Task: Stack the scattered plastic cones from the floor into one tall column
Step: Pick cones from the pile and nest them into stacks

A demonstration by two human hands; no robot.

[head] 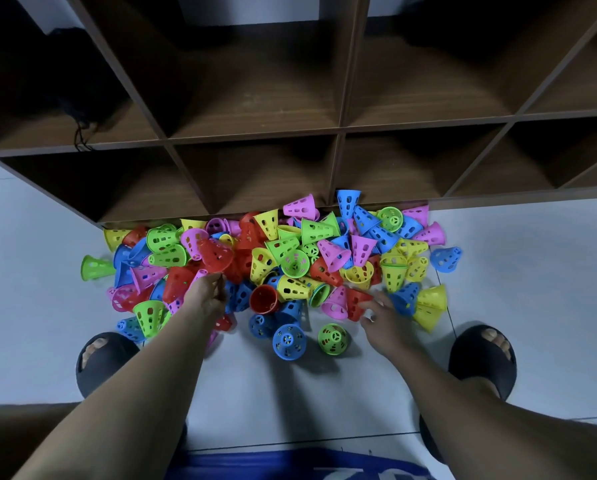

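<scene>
A heap of perforated plastic cones (292, 244) in red, green, blue, yellow and pink lies on the floor against the foot of a shelf unit. My left hand (205, 294) pinches the rim of a red cone (215, 256) and holds it just above the heap's left middle. To the right, my right hand (382, 315) has its fingers spread at the heap's front edge, next to a red cone (356, 301) lying on its side; it is blurred and holds nothing. A blue cone (289, 341) and a green cone (332, 339) stand apart in front of the heap.
A brown wooden shelf unit (338, 133) with open cubbies rises right behind the heap. My feet in black sandals, the left one (105, 362) and the right one (482, 358), stand on the pale tiled floor (532, 271) either side of my arms.
</scene>
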